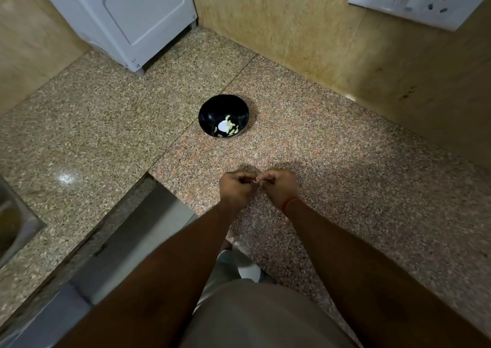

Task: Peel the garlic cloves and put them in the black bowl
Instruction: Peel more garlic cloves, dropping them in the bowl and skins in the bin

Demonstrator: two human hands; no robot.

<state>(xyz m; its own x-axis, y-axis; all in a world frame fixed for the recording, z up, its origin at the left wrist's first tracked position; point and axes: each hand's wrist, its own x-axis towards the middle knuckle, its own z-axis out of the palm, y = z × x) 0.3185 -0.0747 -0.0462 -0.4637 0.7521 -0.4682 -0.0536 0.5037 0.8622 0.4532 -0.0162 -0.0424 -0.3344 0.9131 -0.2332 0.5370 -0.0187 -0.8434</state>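
Left hand [237, 188] and right hand [281, 188]: fingers curled, knuckles nearly touching, both pinching a small pale garlic clove [257, 180] between the fingertips. Only a sliver of the clove shows; how much skin remains cannot be read.

Step in hand, by judgement: peeling. Next move calls for stripping the last skin, then a forward reach to the black bowl [210, 108].

Black bowl sits on the granite counter [345, 161], well beyond the hands, straight ahead. Pale cloves [230, 129] lie in its bottom; count unclear, glare spot among them.

Orange thread [289, 202] on the right wrist. White appliance [127, 15] stands beyond the bowl to its left, top cut off. No unpeeled garlic visible on the counter.
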